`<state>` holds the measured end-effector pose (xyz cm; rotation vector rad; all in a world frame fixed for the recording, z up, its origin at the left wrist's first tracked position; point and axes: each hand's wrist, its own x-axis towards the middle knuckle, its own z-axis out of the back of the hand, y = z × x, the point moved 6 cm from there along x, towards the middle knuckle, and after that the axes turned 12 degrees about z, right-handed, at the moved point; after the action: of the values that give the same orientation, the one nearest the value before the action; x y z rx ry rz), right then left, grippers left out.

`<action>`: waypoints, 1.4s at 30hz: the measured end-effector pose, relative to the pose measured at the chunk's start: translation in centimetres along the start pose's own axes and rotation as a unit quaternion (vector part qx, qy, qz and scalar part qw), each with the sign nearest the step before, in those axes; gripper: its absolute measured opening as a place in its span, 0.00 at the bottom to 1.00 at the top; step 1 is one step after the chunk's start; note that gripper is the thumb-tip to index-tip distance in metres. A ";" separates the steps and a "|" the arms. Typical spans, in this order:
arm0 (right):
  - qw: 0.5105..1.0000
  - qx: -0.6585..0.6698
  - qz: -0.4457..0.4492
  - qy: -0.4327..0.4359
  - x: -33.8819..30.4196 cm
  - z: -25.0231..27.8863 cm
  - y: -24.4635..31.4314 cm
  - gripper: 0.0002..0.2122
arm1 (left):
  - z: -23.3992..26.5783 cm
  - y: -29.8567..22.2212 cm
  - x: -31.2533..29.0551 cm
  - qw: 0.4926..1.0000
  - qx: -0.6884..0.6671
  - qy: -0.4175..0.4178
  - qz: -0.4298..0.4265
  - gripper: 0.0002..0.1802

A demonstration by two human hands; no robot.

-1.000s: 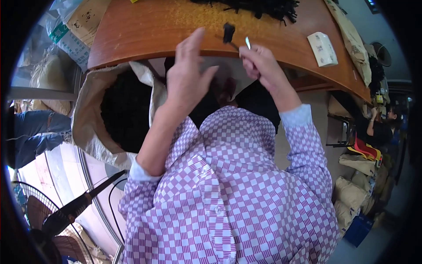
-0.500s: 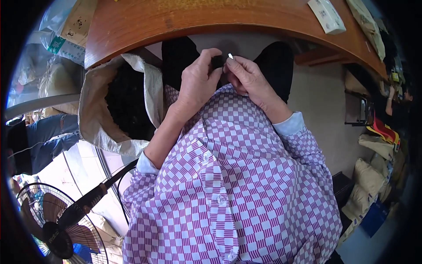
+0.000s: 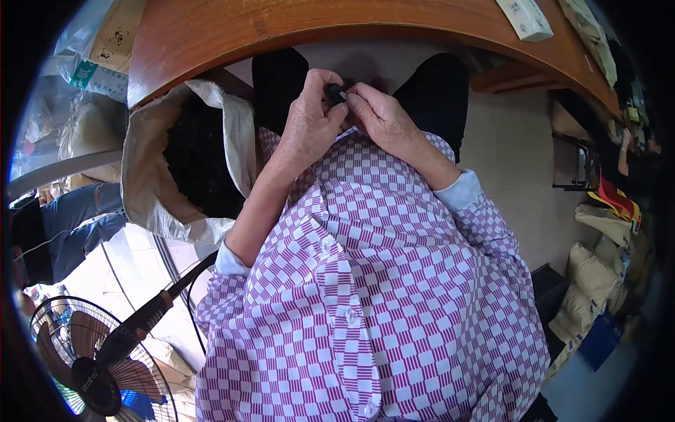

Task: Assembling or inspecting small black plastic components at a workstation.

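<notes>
Above my lap, my left hand [image 3: 308, 121] is closed around a small black part [image 3: 332, 91], gripped between thumb and forefinger. My right hand [image 3: 380, 114] pinches a small pale blade-like piece [image 3: 343, 94] whose tip meets the black part. Most of that piece is covered by my right thumb and fingers, so its kind is unclear. Left of my forearm, an open white woven sack [image 3: 240, 130] holds a heap of small black pieces [image 3: 200, 162].
A brown wooden table [image 3: 281, 24] curves across the far side, with a white box [image 3: 526, 17] on it. A black fan [image 3: 98, 383] stands at lower left. Stuffed tan sacks [image 3: 593, 271] lie on the right, and another person's arm [image 3: 624, 151] shows at far right.
My hands have come together, and the pale piece in my right hand has moved left to meet the black part. That part now shows clearly in my left hand.
</notes>
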<state>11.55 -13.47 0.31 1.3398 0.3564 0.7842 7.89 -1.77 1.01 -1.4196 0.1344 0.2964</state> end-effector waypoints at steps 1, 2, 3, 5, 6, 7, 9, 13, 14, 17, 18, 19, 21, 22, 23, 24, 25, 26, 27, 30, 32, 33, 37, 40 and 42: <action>1.000 -0.008 -0.011 -0.003 0.0 0.0 0.1 0.11 | 0.0 0.0 0.0 1.000 0.009 -0.003 -0.002 0.16; 1.000 -0.016 -0.022 -0.006 0.0 0.1 0.1 0.11 | 0.0 0.0 0.0 1.000 0.006 -0.003 -0.002 0.16; 1.000 -0.018 -0.023 -0.005 0.1 0.0 0.1 0.11 | 0.1 0.0 0.0 0.999 0.032 -0.022 -0.008 0.17; 0.997 -0.080 -0.006 -0.011 0.2 -0.1 0.3 0.10 | 0.0 0.0 -0.1 0.998 0.056 -0.041 -0.012 0.17; 0.997 -0.081 -0.008 -0.010 0.4 -0.2 0.1 0.10 | 0.2 -0.5 -0.3 0.989 0.115 -0.081 -0.043 0.18; 0.996 -0.083 -0.013 -0.008 0.5 -0.2 -0.1 0.10 | 0.3 -0.9 -0.6 0.975 0.173 -0.120 -0.074 0.18; 0.996 -0.087 -0.019 -0.005 0.6 -0.5 -0.4 0.10 | 0.3 -0.9 -0.7 0.972 0.181 -0.131 -0.075 0.18; 0.998 -0.044 0.001 -0.042 0.8 -0.2 -0.3 0.09 | 0.5 -0.7 -0.7 0.981 0.136 -0.132 -0.028 0.18; 0.999 -0.015 -0.017 -0.025 0.9 -0.3 -0.4 0.11 | 0.6 -0.5 -0.6 0.981 0.136 -0.134 -0.029 0.18; 0.995 0.047 0.004 -0.087 0.8 0.2 0.0 0.09 | 1.4 -0.6 0.0 0.980 -0.187 -0.054 -0.037 0.16; 0.995 0.047 0.005 -0.088 0.7 0.5 0.1 0.09 | 1.5 -0.6 0.0 0.961 -0.275 -0.017 0.006 0.15; 0.991 0.105 -0.026 -0.083 0.6 0.5 0.0 0.09 | 1.7 -0.5 -0.1 0.945 -0.327 0.007 0.026 0.15; 0.982 0.164 -0.055 -0.078 0.5 0.5 -0.3 0.08 | 1.8 -0.4 -0.2 0.925 -0.376 0.031 0.045 0.14; 0.981 0.173 -0.033 -0.082 0.5 0.6 0.0 0.07 | 1.5 -0.4 -0.3 0.907 -0.413 0.055 0.055 0.14; 0.980 0.181 -0.011 -0.086 0.5 0.8 0.3 0.07 | 1.2 -0.3 -0.4 0.888 -0.449 0.079 0.066 0.14; 0.979 0.183 -0.010 -0.088 0.4 1.0 0.3 0.07 | 1.2 -0.2 -0.3 0.889 -0.447 0.080 0.066 0.14; 0.973 0.210 -0.017 -0.095 0.2 1.2 0.2 0.07 | 0.9 -0.1 -0.2 0.899 -0.423 0.088 0.078 0.15; 0.966 0.237 -0.024 -0.102 0.1 1.3 0.1 0.07 | 0.7 0.0 -0.2 0.908 -0.399 0.095 0.090 0.17; 0.965 0.237 -0.024 -0.106 0.1 1.5 -0.2 0.07 | 0.5 -0.1 -0.3 0.908 -0.397 0.098 0.091 0.17; 0.938 0.324 -0.052 -0.116 0.0 1.6 -1.2 0.08 | -0.6 -0.4 -0.7 0.907 -0.372 0.169 0.102 0.18; 0.929 0.355 -0.096 -0.046 -0.3 1.0 -0.8 0.11 | -1.1 -0.5 -0.9 0.909 -0.345 0.217 0.092 0.19; 0.928 0.357 -0.096 -0.046 -0.3 1.2 -1.0 0.11 | -1.1 -0.5 -0.9 0.909 -0.344 0.216 0.093 0.19; 0.926 0.366 -0.090 -0.024 -0.4 1.0 -2.2 0.13 | -1.7 -0.9 -1.1 0.904 -0.338 0.246 0.096 0.18; 0.951 0.296 -0.073 -0.059 0.1 1.2 -1.9 0.12 | -1.2 -1.1 -1.1 0.948 -0.259 0.159 0.095 0.19; 0.964 0.252 -0.061 -0.063 0.5 1.2 -1.5 0.12 | -0.7 -1.3 -1.1 0.989 -0.084 0.119 0.018 0.19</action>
<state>13.13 -14.04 -0.73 1.8156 0.5559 0.5164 7.25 -2.72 2.44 -1.6188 0.3373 0.1696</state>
